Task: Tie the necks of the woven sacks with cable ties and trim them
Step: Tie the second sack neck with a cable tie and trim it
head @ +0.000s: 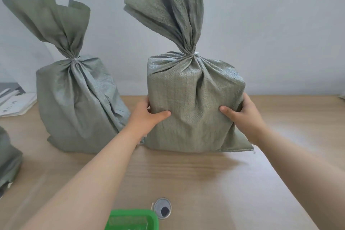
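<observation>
Both hands, left hand [149, 114] and right hand [244, 114], clasp tied sack [194, 99]; looks bulky, soft-walled; hold low flanks.

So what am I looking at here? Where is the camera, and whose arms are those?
There is no machine here. These are a person's two bare arms, seen by a camera worn on their head that looks forward and down. It is the only picture.

The left hand and the right hand grip the sides of a grey-green woven sack standing on a wooden table. Its neck is bunched and closed with a white cable tie. A second sack, tied the same way, stands to the left.

At the near edge sit a green basket and a round cable port set in the tabletop. Some papers lie at the far left.
</observation>
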`<state>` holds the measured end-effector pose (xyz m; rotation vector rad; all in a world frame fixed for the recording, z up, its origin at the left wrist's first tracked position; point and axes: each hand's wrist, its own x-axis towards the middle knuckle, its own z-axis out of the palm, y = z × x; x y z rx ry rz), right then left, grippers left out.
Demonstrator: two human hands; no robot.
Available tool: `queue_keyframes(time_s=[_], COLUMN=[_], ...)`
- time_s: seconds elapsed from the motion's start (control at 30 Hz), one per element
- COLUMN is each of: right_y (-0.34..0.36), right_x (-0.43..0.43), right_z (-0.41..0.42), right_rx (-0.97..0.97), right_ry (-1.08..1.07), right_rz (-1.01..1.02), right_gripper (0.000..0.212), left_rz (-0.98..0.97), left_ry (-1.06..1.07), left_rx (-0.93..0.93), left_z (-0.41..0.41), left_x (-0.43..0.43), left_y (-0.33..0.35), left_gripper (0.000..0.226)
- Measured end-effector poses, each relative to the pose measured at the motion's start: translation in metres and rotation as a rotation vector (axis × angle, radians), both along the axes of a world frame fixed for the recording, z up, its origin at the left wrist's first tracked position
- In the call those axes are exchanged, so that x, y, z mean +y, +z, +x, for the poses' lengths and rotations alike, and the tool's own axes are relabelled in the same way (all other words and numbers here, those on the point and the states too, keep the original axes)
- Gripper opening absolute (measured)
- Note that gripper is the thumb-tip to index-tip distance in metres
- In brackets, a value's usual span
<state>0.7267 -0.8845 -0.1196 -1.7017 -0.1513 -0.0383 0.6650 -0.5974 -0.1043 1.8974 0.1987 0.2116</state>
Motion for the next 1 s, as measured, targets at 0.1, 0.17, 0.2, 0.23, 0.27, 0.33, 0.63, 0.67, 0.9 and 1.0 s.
queue_keyframes(time_s=[0.1, 0.17, 0.2, 0.23, 0.27, 0.33, 0.63, 0.67, 0.9, 1.0], right_y=[-0.003, -0.004, -0.004, -0.004, -0.004, -0.004, -0.006, -0.007, -0.009, -0.006], right_x=[0.004, 0.004, 0.003, 0.002, 0.002, 0.001, 0.0, 0.0, 0.005, 0.008], right_z=[0.004, 0.006, 0.007, 0.008, 0.008, 0.01, 0.015, 0.016, 0.017, 0.016], right_rx=[-0.008, -0.002, 0.002, 0.003, 0.0, -0.004, 0.023, 0.026, 0.035, 0.018], right_ry=[-0.011, -0.008, -0.008, -0.009, -0.01, -0.006, 0.016, 0.025, 0.06, 0.031], right_rz=[-0.006, -0.02, -0.023, -0.022, -0.019, -0.01, -0.043, -0.048, -0.049, -0.07], right_gripper=[0.052, 0.053, 0.053, 0.053, 0.054, 0.055, 0.058, 0.059, 0.059, 0.052], left_rz=[0.016, 0.042, 0.055, 0.063, 0.066, 0.071, 0.059, 0.057, 0.018, 0.012], left_ry=[0.002, -0.011, -0.018, -0.028, -0.039, -0.066, -0.093, -0.096, -0.091, -0.058], left_rx=[0.015, 0.035, 0.047, 0.058, 0.069, 0.087, 0.145, 0.158, 0.142, 0.096], left_z=[0.004, 0.007, 0.008, 0.008, 0.009, 0.009, 0.019, 0.02, 0.023, 0.026], left_x=[0.002, 0.005, 0.006, 0.007, 0.007, 0.007, 0.005, 0.004, 0.002, 0.005], left_y=[-0.005, -0.006, -0.006, -0.007, -0.008, -0.008, -0.018, -0.02, -0.026, -0.025], left_gripper=[0.045, 0.052, 0.054, 0.056, 0.057, 0.057, 0.067, 0.071, 0.071, 0.056])
